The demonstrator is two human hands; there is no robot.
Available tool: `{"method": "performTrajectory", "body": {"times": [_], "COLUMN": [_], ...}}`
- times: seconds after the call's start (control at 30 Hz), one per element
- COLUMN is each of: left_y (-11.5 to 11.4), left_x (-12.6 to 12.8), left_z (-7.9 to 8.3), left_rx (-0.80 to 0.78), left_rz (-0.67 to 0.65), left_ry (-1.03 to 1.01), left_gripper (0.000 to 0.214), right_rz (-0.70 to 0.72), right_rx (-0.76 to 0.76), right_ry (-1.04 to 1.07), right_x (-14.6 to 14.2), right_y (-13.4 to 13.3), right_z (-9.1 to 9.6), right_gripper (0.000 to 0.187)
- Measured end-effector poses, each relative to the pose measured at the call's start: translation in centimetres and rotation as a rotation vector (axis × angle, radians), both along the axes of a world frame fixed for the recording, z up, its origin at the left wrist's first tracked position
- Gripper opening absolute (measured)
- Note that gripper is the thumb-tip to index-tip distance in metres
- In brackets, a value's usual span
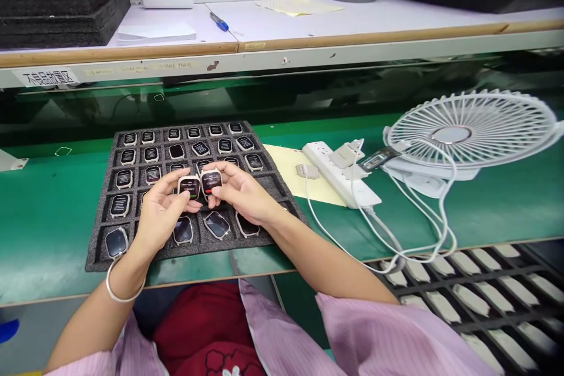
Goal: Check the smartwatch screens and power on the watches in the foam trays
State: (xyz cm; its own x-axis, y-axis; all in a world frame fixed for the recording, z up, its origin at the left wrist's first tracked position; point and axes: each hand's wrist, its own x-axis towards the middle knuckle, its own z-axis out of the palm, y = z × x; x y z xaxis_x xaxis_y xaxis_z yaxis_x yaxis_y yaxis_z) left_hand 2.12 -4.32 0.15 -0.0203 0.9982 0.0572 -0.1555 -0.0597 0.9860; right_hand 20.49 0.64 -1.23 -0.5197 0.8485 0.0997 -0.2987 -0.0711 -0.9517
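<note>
- left hand: fingers closed around one watch body, screen facing up, held just above the foam tray.
- right hand: pinches a second watch body, touching the first.
- foam tray: on the green bench, rows of watch bodies seated in its pockets.
- power strip: right of the tray, beside the white fan.

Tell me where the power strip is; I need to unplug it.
In the head view, the power strip lies on the green bench right of the watch tray, partly on a yellow sheet, left of the fan.
</note>
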Motion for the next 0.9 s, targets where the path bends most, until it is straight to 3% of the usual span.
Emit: {"method": "performTrajectory", "body": {"times": [0.3,0.6,0.9], "left_y": [-0.04,0.08,0.03], "left_x": [0.1,0.0,-0.05], "left_z": [-0.14,-0.4,-0.46], "left_rx": [-0.031,-0.115,-0.144], "left_rz": [0.0,0.016,0.033], "left_ry": [0.01,-0.031,-0.072], "left_gripper": [0.048,0.052,0.051], "right_rz": [0.024,0.082,0.005], "right_rx": [-0.058,-0.225,-0.13], "right_ry": [0.013,0.049,0.003], "right_x": [0.02,0.19,-0.05], "right_y": [-0.18,-0.36,-0.63], "right_z": [-0.09,-0.28,-0.56], "right_gripper": [0.041,0.047,0.049]}}
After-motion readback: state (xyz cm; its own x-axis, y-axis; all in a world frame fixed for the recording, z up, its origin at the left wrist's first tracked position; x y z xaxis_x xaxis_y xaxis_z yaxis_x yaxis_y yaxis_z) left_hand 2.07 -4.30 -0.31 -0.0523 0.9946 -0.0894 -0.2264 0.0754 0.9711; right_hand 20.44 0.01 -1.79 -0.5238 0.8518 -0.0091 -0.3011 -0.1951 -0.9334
